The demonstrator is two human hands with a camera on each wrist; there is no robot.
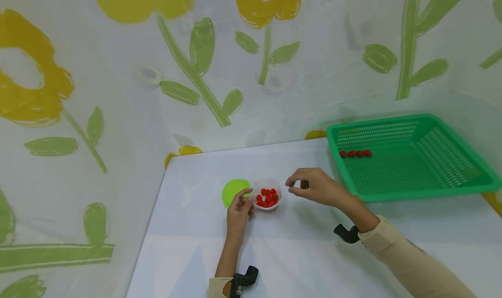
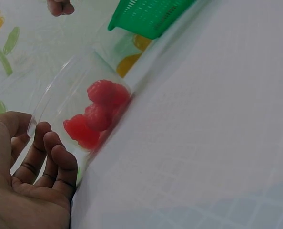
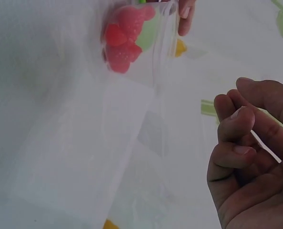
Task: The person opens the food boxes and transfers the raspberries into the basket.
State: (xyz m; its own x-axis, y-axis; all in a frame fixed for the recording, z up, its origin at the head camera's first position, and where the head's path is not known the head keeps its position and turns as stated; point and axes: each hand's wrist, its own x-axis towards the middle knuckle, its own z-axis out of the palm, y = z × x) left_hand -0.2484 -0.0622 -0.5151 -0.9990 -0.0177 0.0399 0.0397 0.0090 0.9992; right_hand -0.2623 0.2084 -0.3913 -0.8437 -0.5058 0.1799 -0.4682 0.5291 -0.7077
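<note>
A clear round plastic tub stands on the white table, with several small red raspberry-like berries piled inside. My left hand is at its left side, pinching the rim between thumb and fingers, as the left wrist view shows up close. To the right of the tub, above the table, hovers my right hand. Its fingers are loosely bent, with nothing between them and the thumb. Several more red berries lie in a row in the green basket, along its left end.
A lime-green lid lies left of the tub, partly behind my left hand. The large slotted basket takes up the table's right rear, beyond my right forearm. A flower-printed curtain hangs along the table's back and left sides.
</note>
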